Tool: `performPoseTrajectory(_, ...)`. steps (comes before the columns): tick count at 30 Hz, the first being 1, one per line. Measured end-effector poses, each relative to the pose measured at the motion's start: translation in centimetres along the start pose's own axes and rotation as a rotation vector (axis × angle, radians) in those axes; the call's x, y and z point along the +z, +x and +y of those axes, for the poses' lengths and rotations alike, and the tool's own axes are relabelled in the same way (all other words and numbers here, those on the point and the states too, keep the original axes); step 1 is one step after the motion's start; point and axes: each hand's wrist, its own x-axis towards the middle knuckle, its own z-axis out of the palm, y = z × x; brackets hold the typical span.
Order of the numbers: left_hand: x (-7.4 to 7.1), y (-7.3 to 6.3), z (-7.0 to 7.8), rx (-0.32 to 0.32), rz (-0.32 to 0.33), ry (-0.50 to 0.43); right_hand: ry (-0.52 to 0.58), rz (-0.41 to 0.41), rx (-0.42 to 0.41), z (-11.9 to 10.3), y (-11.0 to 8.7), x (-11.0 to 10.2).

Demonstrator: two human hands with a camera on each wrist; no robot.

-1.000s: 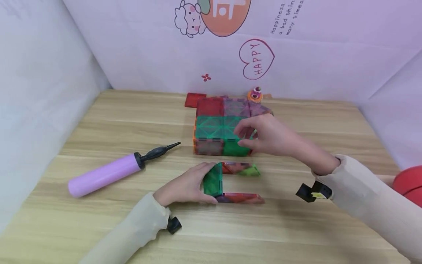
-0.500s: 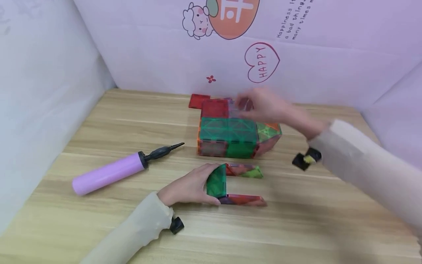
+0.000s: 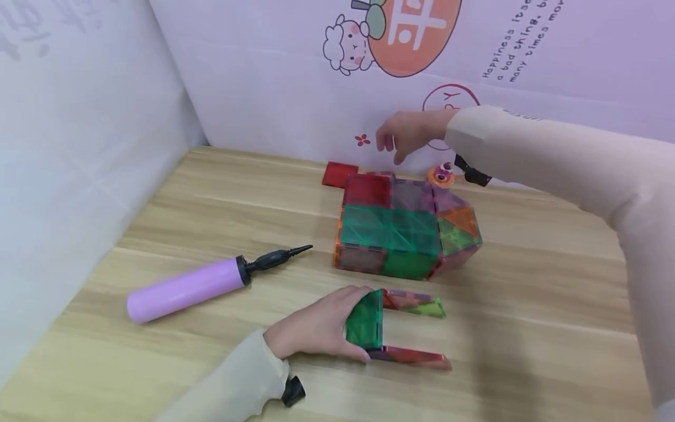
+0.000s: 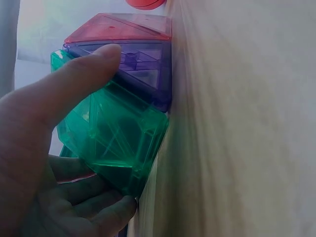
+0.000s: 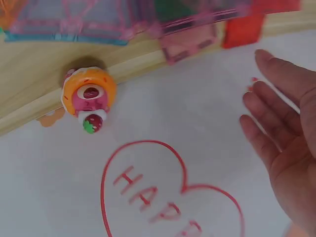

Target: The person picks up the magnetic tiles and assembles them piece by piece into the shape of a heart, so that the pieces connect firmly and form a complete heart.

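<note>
My left hand grips a small structure of translucent magnetic tiles by its green end, thumb on the near side. Two low side walls of mixed red, purple and green tiles run rightward from that end. In the left wrist view the thumb presses at the seam of the green tile and a purple one. My right hand holds nothing, its fingers loosely bent in the air near the back wall. Below it sits a larger box of magnetic tiles, topped in green, red and purple, with a pointed right end.
A red tile lies behind the box's left corner, a pink tile beside it. Near the wall stands a small toy figure in an orange ring. A purple hand pump lies at left. White printed sheets bound the table.
My right hand has moved from the box's right front, across its top, to above its back edge by the wall. The left hand keeps its grip. The head view has shifted.
</note>
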Motion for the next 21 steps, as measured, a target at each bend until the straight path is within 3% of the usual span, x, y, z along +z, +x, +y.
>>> performPoseTrajectory(8, 0.3, -0.1, -0.1, 0.027, -0.015, 0.029, 0.071, -0.066, -0.079, 2.6, 5.0, 4.1)
performPoseTrajectory(13, 0.1, -0.2, -0.6, 0.025, -0.013, 0.028, 0.059, -0.102, -0.179, 3.7, 7.5, 5.8)
performPoseTrajectory(16, -0.1, -0.2, -0.9, 0.016, -0.011, 0.031, 0.047, -0.104, -0.228, 4.2, 8.1, 6.2)
performPoseTrajectory(21, -0.1, -0.1, -0.8, 0.006, -0.021, 0.025, 0.033, -0.081, -0.202, 4.5, 7.9, 6.9)
